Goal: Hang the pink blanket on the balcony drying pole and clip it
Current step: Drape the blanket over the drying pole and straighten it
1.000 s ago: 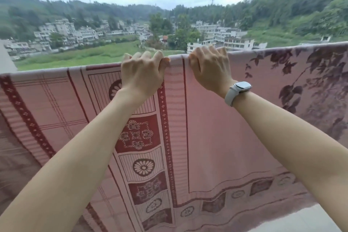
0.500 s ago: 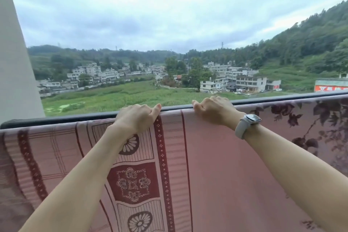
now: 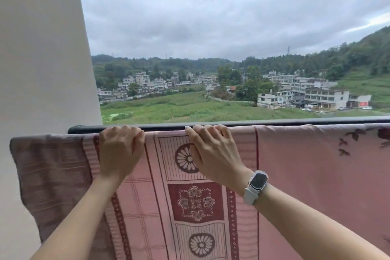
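Observation:
The pink blanket (image 3: 306,175), patterned with dark red flower squares and stripes, hangs spread in front of me, its top edge level with a dark horizontal drying pole (image 3: 274,122). My left hand (image 3: 120,150) grips the blanket's top edge with curled fingers, left of the flower column. My right hand (image 3: 213,154), with a white watch on its wrist, grips the same edge a little to the right, fingers curled over the top. The blanket's left end (image 3: 50,175) hangs loose and looks brownish. No clip is visible.
A broad pale pillar (image 3: 42,48) rises at the left, and the pole's end stops beside it. Beyond the pole lie open air, green fields, white buildings and wooded hills under a cloudy sky.
The blanket's top edge has come down from high in front of me to the pole's level, and both hands have shifted leftward along the pattern. The pole and pillar have come into view.

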### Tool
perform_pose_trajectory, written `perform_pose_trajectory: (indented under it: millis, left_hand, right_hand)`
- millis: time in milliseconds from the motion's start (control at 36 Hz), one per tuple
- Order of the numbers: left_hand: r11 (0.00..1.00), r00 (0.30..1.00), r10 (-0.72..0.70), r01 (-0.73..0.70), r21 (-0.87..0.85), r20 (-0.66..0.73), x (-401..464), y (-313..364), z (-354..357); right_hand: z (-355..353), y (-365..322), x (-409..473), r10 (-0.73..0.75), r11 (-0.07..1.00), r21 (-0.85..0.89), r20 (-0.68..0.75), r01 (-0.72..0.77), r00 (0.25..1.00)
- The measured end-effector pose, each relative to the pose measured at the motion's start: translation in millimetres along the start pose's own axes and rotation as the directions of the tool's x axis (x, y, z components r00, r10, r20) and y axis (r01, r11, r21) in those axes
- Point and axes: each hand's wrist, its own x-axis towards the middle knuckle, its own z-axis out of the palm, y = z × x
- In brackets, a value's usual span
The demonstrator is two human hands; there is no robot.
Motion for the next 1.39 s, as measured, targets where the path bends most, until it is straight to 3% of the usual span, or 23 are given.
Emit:
perform_pose_trajectory:
  millis: [83, 111, 167, 194, 222, 250, 278, 333, 417, 472, 583, 694, 750, 806, 861, 889, 944, 1000, 1056, 1139, 1222, 1389]
  left_hand:
    - [0.996, 0.953, -0.016, -0.01, 0.083, 0.302, 31, -16, -12]
    - [0.995, 0.896, -0.046, 0.002, 0.1, 0.441, 42, -23, -11]
    - [0.992, 0.719, -0.118, 0.061, 0.107, 0.685, 61, -28, -8]
    - [0.99, 0.651, -0.143, 0.1, 0.103, 0.746, 67, -27, -9]
    - [0.989, 0.644, -0.146, 0.12, 0.089, 0.751, 69, -26, -9]
    - [0.991, 0.686, -0.13, 0.115, 0.07, 0.716, 66, -26, -9]
    - [0.995, 0.773, -0.094, 0.095, 0.031, 0.627, 60, -26, -10]
    - [0.994, 0.948, -0.034, 0.064, -0.083, 0.318, 40, -26, -16]
    - [0.991, 0.998, -0.053, 0.047, -0.129, -0.044, 10, -44, -16]
    - [0.989, 0.983, -0.141, 0.134, -0.069, -0.118, -3, -69, -14]
    - [0.973, 0.971, -0.226, 0.229, 0.028, -0.077, -17, -121, -11]
    - [0.988, 0.992, -0.123, 0.125, 0.096, -0.017, -2, -145, -17]
    - [0.978, 0.975, -0.137, 0.106, 0.177, 0.176, 19, -150, -27]
    - [0.971, 0.897, -0.174, 0.088, 0.222, 0.407, 35, -154, -34]
    - [0.977, 0.841, -0.175, 0.084, 0.197, 0.511, 43, -153, -38]
    - [0.977, 0.843, -0.179, 0.091, 0.193, 0.507, 43, -149, -40]
    - [0.979, 0.912, -0.172, 0.116, 0.168, 0.372, 33, -138, -38]
    - [0.984, 0.97, -0.172, 0.162, 0.071, 0.174, 18, -118, -33]
    - [0.987, 0.988, -0.14, 0.144, -0.072, 0.061, 7, -86, -27]
    - [0.982, 0.995, 0.048, -0.032, -0.187, 0.083, -4, -22, -13]
    - [0.949, 0.971, 0.218, -0.188, -0.254, 0.095, -1, 46, 1]
    - [0.892, 0.935, 0.327, -0.258, -0.371, 0.136, 14, 161, 10]
  right_hand:
    - [-2, -5, 25, 0.048, 0.998, -0.039, 0.086, -0.045, 0.995]
    - [-5, -4, 35, 0.04, 0.999, -0.026, 0.168, -0.036, 0.985]
    - [-11, -2, 55, 0.068, 0.994, 0.053, 0.418, -0.099, 0.906]
    - [-13, -1, 64, 0.093, 0.986, 0.075, 0.506, -0.152, 0.858]
    - [-13, -1, 69, 0.124, 0.979, 0.07, 0.552, -0.194, 0.825]
    - [-13, -1, 71, 0.15, 0.976, 0.046, 0.563, -0.212, 0.813]
    - [-12, -2, 70, 0.176, 0.977, 0.005, 0.547, -0.214, 0.818]
    - [-7, -5, 59, 0.198, 0.98, -0.079, 0.385, -0.182, 0.901]
    - [1, -22, 45, 0.101, 0.994, -0.06, 0.075, -0.096, 0.992]
    - [11, -45, 47, -0.004, 1.0, -0.013, -0.017, 0.004, 1.0]
    - [36, -96, 57, -0.131, 0.991, 0.005, 0.041, 0.131, 0.99]
    - [59, -113, 76, -0.037, 0.994, -0.102, 0.071, 0.044, 0.997]
    - [57, -114, 90, 0.008, 0.995, -0.103, 0.103, 0.003, 0.995]
    - [54, -111, 101, -0.015, 0.999, -0.048, 0.192, 0.025, 0.981]
    - [49, -108, 106, -0.027, 1.0, 0.005, 0.268, 0.027, 0.963]
    - [47, -106, 105, -0.034, 0.999, 0.02, 0.256, 0.03, 0.966]
    - [42, -103, 96, -0.018, 0.999, 0.035, 0.211, 0.01, 0.977]
    - [38, -95, 81, -0.037, 0.997, 0.074, 0.081, 0.031, 0.996]
    - [30, -79, 64, -0.041, 0.995, 0.084, -0.067, 0.046, 0.997]
    - [12, -37, 32, -0.052, 0.998, 0.011, -0.207, 0.055, 0.977]
    - [-15, 19, -3, 0.028, 0.995, -0.088, -0.187, -0.045, 0.982]
    - [-77, 118, -72, 0.312, 0.905, -0.259, -0.139, -0.339, 0.94]
